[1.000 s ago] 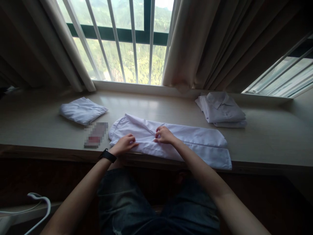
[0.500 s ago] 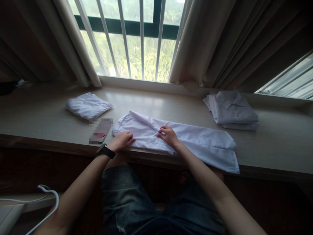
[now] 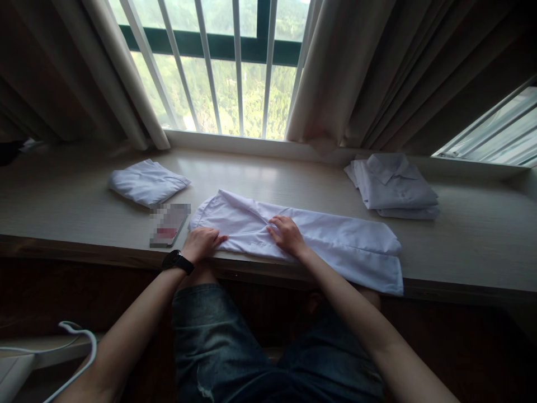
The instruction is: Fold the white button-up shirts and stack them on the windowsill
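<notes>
Both hands rest on a long white cotton shirt (image 3: 319,238), folded into a narrow band that lies along the front edge of the pale wooden window ledge (image 3: 461,246). The left hand (image 3: 202,243), with a black watch (image 3: 178,261) on its wrist, lies palm down on the collar end of the band, fingers loosely curled and pressing the cloth flat rather than gripping it. The right hand (image 3: 286,234) sits just to its right, near the middle of the band, fingers bent onto a fold line; it looks to be pinning or lightly pinching the cloth there, though whether any fabric is caught between the fingers cannot be told. Held this way, the two hands seem to keep the layers from springing open. Just left of the left hand, touching nothing, lies a flat rectangular object (image 3: 169,224), blurred out. Beyond it, farther left, is a small folded white shirt (image 3: 146,182). Well to the right of the right hand, near the beige curtain (image 3: 335,73), a neat stack of folded white shirts (image 3: 394,184) sits with a collar facing up.
</notes>
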The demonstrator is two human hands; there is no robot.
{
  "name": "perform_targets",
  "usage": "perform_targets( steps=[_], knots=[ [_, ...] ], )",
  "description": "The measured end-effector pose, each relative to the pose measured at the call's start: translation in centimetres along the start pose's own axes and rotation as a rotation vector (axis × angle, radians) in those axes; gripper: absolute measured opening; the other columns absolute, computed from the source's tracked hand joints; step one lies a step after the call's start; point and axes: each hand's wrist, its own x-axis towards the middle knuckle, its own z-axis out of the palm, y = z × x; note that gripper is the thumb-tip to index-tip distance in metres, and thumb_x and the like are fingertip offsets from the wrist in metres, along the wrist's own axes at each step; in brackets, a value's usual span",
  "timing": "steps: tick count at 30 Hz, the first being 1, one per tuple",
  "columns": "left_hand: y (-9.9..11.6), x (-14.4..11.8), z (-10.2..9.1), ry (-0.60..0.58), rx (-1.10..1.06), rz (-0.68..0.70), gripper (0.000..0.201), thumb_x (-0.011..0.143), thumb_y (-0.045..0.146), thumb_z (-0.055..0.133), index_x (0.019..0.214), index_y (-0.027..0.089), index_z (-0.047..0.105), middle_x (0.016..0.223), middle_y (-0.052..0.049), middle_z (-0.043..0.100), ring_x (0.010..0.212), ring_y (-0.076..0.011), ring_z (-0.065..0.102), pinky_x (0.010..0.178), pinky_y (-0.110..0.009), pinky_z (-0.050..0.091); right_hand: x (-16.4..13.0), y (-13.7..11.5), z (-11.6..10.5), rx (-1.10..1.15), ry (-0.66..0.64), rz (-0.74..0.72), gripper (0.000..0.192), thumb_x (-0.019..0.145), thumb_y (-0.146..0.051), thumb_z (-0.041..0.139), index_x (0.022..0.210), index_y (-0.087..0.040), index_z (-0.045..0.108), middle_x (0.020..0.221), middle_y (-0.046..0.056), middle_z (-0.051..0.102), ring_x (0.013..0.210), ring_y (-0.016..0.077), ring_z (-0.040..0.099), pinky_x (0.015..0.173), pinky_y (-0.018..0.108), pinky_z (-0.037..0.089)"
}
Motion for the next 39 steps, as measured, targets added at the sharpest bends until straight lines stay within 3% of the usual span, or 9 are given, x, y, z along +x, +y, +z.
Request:
perform_targets(
  steps=[4, 8, 15, 21, 26, 28, 31, 35, 39],
  knots=[
    [-1.2, 0.2, -0.4, 0.0, -0.034, 0.003, 0.06, 0.099, 0.06, 0.028, 0.072, 0.019, 0.063, 0.084, -0.013, 0.069, 0.08, -0.0261, 0.064, 0.071, -0.034, 0.039, -1.3, -0.8, 0.3, -0.054, -0.035, -0.029, 0.036, 0.098, -0.038, 0.051, 0.128, -0.023, 0.063, 0.143, 0.011, 0.053, 0.134, 0.0303, 0.045, 0.113, 0.049, 0.036],
    [-1.8, 0.6, -0.9, -0.027, -0.029, -0.075, 0.06, 0.099, 0.062, 0.024, 0.082, 0.022, 0.065, 0.078, -0.01, 0.07, 0.073, -0.0257, 0.065, 0.064, -0.033, 0.035, -1.9, -0.7, 0.9, -0.033, -0.052, -0.015, 0.037, 0.1, -0.036, 0.048, 0.133, -0.024, 0.06, 0.144, 0.01, 0.054, 0.133, 0.0282, 0.047, 0.115, 0.048, 0.036],
    [-0.2, 1.2, -1.8, -0.152, 0.125, -0.083, 0.055, 0.099, 0.058, 0.029, 0.088, 0.02, 0.067, 0.084, -0.015, 0.073, 0.079, -0.0301, 0.068, 0.067, -0.033, 0.039, -1.6, -0.5, 0.7, 0.002, -0.022, 0.034, 0.039, 0.102, -0.036, 0.043, 0.134, -0.02, 0.059, 0.139, 0.012, 0.058, 0.131, 0.0259, 0.051, 0.113, 0.045, 0.039],
    [4.0, 0.8, -3.2, 0.056, 0.199, -0.221, 0.04, 0.097, 0.037, 0.036, 0.1, 0.012, 0.067, 0.099, -0.023, 0.068, 0.096, -0.0378, 0.064, 0.08, -0.046, 0.043, -3.9, -2.3, -0.3, -0.079, 0.046, 0.126, 0.046, 0.101, -0.037, 0.044, 0.143, -0.021, 0.052, 0.152, 0.013, 0.045, 0.148, 0.0331, 0.029, 0.121, 0.06, 0.019],
    [11.5, 2.8, -2.4, 0.161, -0.104, 0.138, 0.042, 0.099, 0.028, 0.034, 0.132, 0.019, 0.059, 0.134, -0.016, 0.061, 0.128, -0.0315, 0.052, 0.105, -0.046, 0.039, -6.3, -2.9, -0.7, 0.022, -0.05, 0.117, 0.051, 0.099, -0.041, 0.048, 0.147, -0.023, 0.048, 0.156, 0.011, 0.04, 0.149, 0.0322, 0.028, 0.12, 0.058, 0.026],
    [14.2, 4.0, -1.1, 0.205, -0.189, 0.253, 0.045, 0.1, 0.031, 0.036, 0.142, 0.024, 0.053, 0.15, -0.01, 0.049, 0.144, -0.0302, 0.036, 0.117, -0.049, 0.026, -7.2, -1.6, -1.9, 0.083, 0.03, 0.144, 0.047, 0.1, -0.036, 0.044, 0.144, -0.022, 0.051, 0.153, 0.009, 0.045, 0.149, 0.027, 0.031, 0.12, 0.05, 0.032],
    [16.4, 5.6, 1.0, 0.183, -0.241, 0.279, 0.048, 0.1, 0.037, 0.038, 0.147, 0.028, 0.048, 0.157, -0.005, 0.041, 0.15, -0.032, 0.024, 0.121, -0.055, 0.018, -9.5, 2.7, -5.6, 0.016, 0.256, 0.29, 0.041, 0.099, -0.032, 0.042, 0.133, -0.02, 0.06, 0.142, 0.01, 0.056, 0.144, 0.0258, 0.037, 0.118, 0.048, 0.035],
    [16.7, 6.4, 2.8, 0.167, -0.266, 0.266, 0.05, 0.1, 0.038, 0.038, 0.149, 0.027, 0.046, 0.159, -0.006, 0.039, 0.151, -0.0326, 0.024, 0.12, -0.056, 0.018, -15.4, 11.2, -12.0, -0.242, 0.472, 0.597, 0.038, 0.09, -0.036, 0.05, 0.117, -0.014, 0.067, 0.129, 0.018, 0.063, 0.13, 0.0319, 0.051, 0.113, 0.053, 0.037],
    [16.4, 6.4, 2.9, 0.204, -0.271, 0.26, 0.049, 0.099, 0.036, 0.041, 0.146, 0.028, 0.049, 0.158, -0.007, 0.04, 0.15, -0.0326, 0.026, 0.121, -0.055, 0.02, -19.9, 18.0, -16.2, -0.202, 0.529, 0.957, 0.051, 0.084, -0.047, 0.054, 0.119, -0.011, 0.064, 0.112, 0.02, 0.069, 0.103, 0.0324, 0.064, 0.092, 0.048, 0.051]
  ],
)
